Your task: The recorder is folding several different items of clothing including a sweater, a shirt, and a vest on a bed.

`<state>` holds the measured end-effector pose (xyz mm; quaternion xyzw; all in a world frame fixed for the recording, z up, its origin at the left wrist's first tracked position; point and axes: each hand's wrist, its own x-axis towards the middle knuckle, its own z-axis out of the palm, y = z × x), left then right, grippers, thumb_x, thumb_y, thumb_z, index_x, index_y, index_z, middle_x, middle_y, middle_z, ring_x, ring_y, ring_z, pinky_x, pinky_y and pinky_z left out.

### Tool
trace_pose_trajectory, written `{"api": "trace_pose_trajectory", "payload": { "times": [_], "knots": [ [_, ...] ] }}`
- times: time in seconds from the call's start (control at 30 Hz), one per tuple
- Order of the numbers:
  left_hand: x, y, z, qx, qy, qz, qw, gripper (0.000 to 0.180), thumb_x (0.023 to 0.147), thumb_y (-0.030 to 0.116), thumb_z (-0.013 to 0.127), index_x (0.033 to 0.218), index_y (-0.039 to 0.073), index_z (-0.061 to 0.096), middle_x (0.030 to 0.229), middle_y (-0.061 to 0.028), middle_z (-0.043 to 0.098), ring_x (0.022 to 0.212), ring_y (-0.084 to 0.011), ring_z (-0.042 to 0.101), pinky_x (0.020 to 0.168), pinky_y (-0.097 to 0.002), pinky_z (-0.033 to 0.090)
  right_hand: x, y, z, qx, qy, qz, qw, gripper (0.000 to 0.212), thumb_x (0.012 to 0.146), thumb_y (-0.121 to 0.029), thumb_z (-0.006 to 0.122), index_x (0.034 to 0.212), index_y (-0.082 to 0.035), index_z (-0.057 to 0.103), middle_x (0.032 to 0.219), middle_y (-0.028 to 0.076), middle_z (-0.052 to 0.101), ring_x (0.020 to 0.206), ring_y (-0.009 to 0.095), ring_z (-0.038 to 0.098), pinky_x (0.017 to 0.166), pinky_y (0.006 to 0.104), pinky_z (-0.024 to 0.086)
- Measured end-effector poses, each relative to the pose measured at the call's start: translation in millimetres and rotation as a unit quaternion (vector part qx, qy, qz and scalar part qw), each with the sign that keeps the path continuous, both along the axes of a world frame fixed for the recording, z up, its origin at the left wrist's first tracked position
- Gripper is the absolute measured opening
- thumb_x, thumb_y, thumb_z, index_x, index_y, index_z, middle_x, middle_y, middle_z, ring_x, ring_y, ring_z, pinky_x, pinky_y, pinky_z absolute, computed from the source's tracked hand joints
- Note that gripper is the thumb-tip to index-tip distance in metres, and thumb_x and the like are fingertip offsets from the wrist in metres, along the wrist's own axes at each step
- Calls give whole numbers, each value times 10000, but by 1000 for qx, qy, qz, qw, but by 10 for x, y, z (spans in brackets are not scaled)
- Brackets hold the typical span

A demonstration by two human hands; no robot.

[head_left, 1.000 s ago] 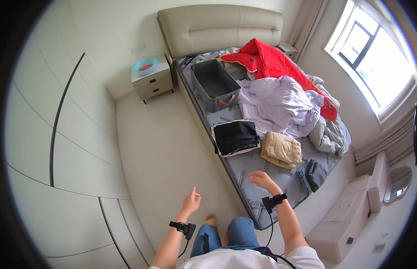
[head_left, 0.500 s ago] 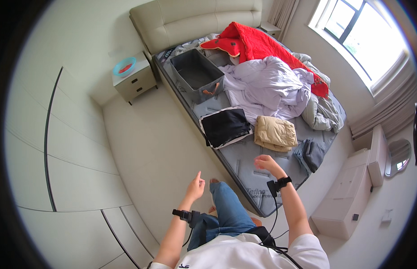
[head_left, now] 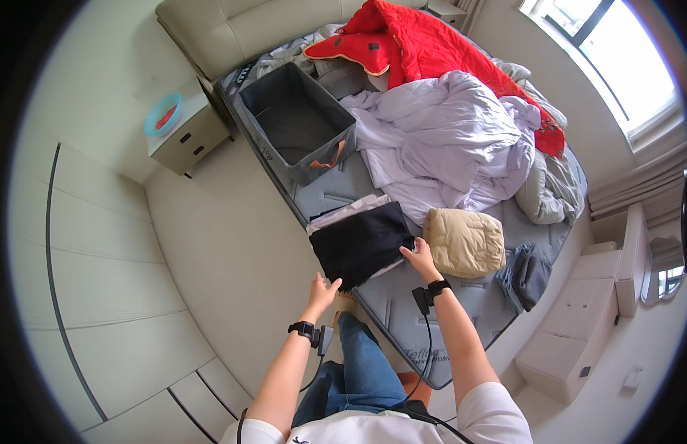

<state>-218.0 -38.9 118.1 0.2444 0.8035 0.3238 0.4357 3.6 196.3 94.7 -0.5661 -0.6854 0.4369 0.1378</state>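
A black folded cloth (head_left: 362,244) lies on top of a stack of folded white cloths (head_left: 349,212) near the bed's left edge. At its right near corner is my right hand (head_left: 421,260), thumb and fingers closed on the cloth's edge. My left hand (head_left: 323,293) is at the near left corner, thumb and forefinger apart, its thumb close to the black fabric. Right of the stack sits a beige folded quilted piece (head_left: 464,243). Folded blue and dark grey clothes (head_left: 527,277) lie farther right.
An open grey fabric box (head_left: 292,122) with an orange handle stands on the mattress (head_left: 403,314). Behind are a rumpled lavender quilt (head_left: 447,140) and a red quilt (head_left: 432,52). A nightstand (head_left: 192,137) holds a blue basin (head_left: 163,115). Wardrobe doors (head_left: 99,259) line the left wall.
I have come nearer to the bed. Both hands have reached forward to the stack, the right one taking the black cloth's edge. The black cloth now sits nearer, showing white cloth behind it.
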Motion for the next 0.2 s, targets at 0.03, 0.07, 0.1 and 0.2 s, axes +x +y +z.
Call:
{"api": "trace_pose_trajectory", "payload": {
  "times": [0.03, 0.07, 0.1, 0.2],
  "knots": [
    [-73, 133, -84, -26, -10, 47, 999, 945, 773, 459, 679, 1381, -99, 218, 1313, -270, 427, 1203, -321, 461, 977, -377, 401, -113, 116, -82, -10, -3, 2, 1000, 841, 714, -479, 730, 1288, 50, 416, 1267, 249, 476, 1183, 359, 467, 987, 389, 384],
    [-153, 263, -166, -51, -20, 93, 994, 1052, 734, 529, 697, 1389, -110, 178, 1377, -303, 338, 1287, -349, 370, 1034, -393, 348, -223, 223, -161, -7, -50, 16, 999, 936, 690, -525, 729, 1319, 64, 364, 1320, 254, 418, 1237, 362, 405, 1026, 389, 341],
    [-274, 380, -243, -85, -69, 120, 987, 1155, 681, 590, 710, 1404, -98, 126, 1441, -303, 210, 1363, -350, 221, 1092, -405, 251, -317, 334, -231, -3, -97, 30, 995, 1031, 666, -572, 728, 1350, 79, 313, 1373, 260, 360, 1291, 365, 342, 1064, 389, 297],
    [-486, 655, -507, -86, -79, 133, 984, 1139, 696, 564, 713, 1413, -83, 109, 1454, -281, 204, 1365, -341, 225, 1092, -396, 255, -485, 689, -462, -99, -115, 81, 985, 1195, 631, -647, 710, 1401, 91, 169, 1447, 252, 247, 1363, 358, 205, 1115, 385, 206]
  ]
}}
